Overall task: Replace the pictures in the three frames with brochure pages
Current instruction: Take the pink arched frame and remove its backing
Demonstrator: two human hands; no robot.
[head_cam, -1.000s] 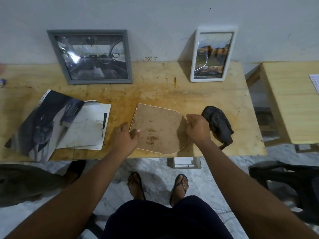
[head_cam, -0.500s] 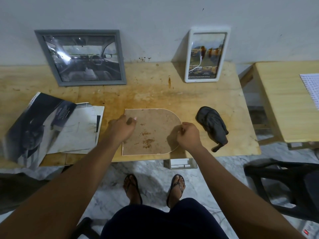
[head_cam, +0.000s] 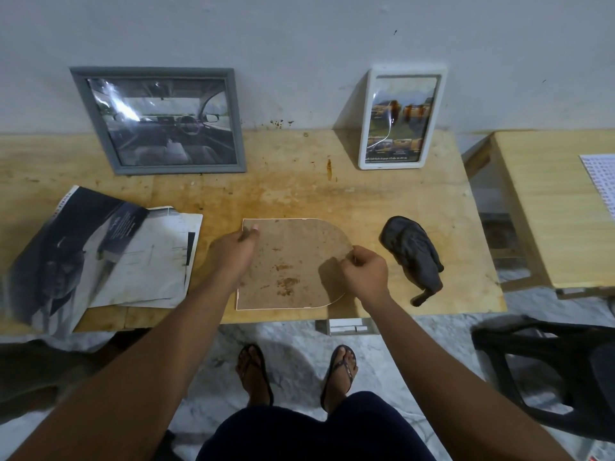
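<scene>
A brown arch-shaped frame back (head_cam: pixel 293 264) lies face down on the wooden table (head_cam: pixel 299 194), its rounded end to the right. My left hand (head_cam: pixel 233 251) pinches its upper left corner. At the rounded right edge my right hand (head_cam: pixel 364 272) has its fingers curled on the rim. A grey frame (head_cam: pixel 159 119) with a car-interior page leans on the wall at the back left. Leaning at the back right is a white frame (head_cam: pixel 401 116) that holds a car page. Loose brochure pages (head_cam: pixel 106 257) lie at the left.
A crumpled dark cloth (head_cam: pixel 412 257) lies right of the arch-shaped board. A second wooden table (head_cam: pixel 549 207) with a printed sheet (head_cam: pixel 602 181) stands at the right. A black plastic chair (head_cam: pixel 549 371) stands on the marble floor at lower right. My feet in sandals are under the table edge.
The arch-shaped board has been turned square to the table edge. My left hand has slid up to its upper left corner; my right hand stays at the rounded edge.
</scene>
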